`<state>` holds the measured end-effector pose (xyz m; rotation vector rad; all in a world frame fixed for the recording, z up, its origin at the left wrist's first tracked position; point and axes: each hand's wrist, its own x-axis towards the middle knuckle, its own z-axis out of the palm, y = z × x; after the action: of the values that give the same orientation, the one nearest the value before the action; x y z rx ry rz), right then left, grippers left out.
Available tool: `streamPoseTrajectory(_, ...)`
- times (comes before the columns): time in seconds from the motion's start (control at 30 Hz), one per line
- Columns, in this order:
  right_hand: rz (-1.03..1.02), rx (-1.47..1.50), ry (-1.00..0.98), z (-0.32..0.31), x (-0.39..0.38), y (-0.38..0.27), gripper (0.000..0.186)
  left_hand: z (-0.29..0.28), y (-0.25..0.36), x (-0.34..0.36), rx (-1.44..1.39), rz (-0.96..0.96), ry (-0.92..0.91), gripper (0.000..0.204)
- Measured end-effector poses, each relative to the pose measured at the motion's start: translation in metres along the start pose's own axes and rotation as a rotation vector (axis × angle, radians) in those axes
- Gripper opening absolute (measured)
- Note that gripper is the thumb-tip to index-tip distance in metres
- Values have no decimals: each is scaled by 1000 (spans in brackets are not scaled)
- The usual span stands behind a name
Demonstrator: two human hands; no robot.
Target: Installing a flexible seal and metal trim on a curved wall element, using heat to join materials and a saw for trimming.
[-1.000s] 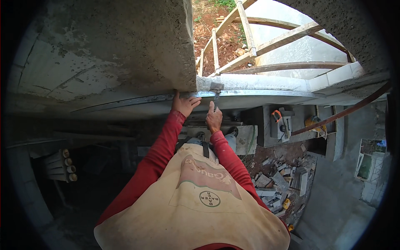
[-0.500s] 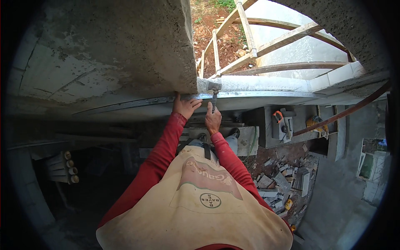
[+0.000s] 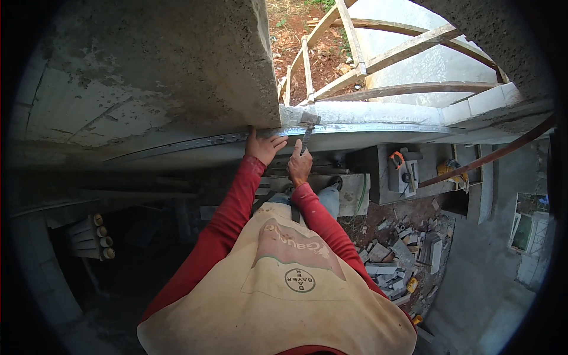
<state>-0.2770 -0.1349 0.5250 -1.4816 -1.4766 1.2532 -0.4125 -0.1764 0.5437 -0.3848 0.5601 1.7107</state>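
Note:
My left hand [image 3: 264, 147] lies flat, fingers spread, against a long metal strip [image 3: 195, 144] on the wall face, just below the corner of the grey plastered wall [image 3: 177, 65]. To its right, my right hand [image 3: 300, 164] is wrapped round the handle of a hammer [image 3: 310, 119]. The hammer's head is over the strip, at the edge of the white window sill [image 3: 378, 112]; whether it touches I cannot tell. The strip runs on to the right along the sill's lower edge.
A wooden frame of slats [image 3: 408, 50] stands beyond the opening. Down to the right, an orange-handled saw [image 3: 396, 158] and other tools rest on a block. Broken block rubble [image 3: 402, 254] covers the floor below. A reddish bar [image 3: 491, 155] slants at right; pipes [image 3: 92, 236] lie stacked at left.
The hammer has shifted slightly to the right and is tilted more, its handle slanting down toward my right hand. My left hand keeps its place on the strip.

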Motion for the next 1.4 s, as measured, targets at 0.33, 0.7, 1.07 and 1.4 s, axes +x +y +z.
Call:
streamPoseTrajectory(0.33,-85,-146,-197,-14,12,4,54,-3,3,4,5,7,-13,93)
streamPoseTrajectory(0.7,40,-146,-175,-19,11,5,53,4,1,0,6,-4,-65,92)
streamPoseTrajectory(1.07,17,-83,-131,-16,10,0,51,7,-1,0,-4,18,18,92)
streamPoseTrajectory(1.4,-11,-41,-146,-2,5,-4,53,8,-2,-6,-19,25,84,87)
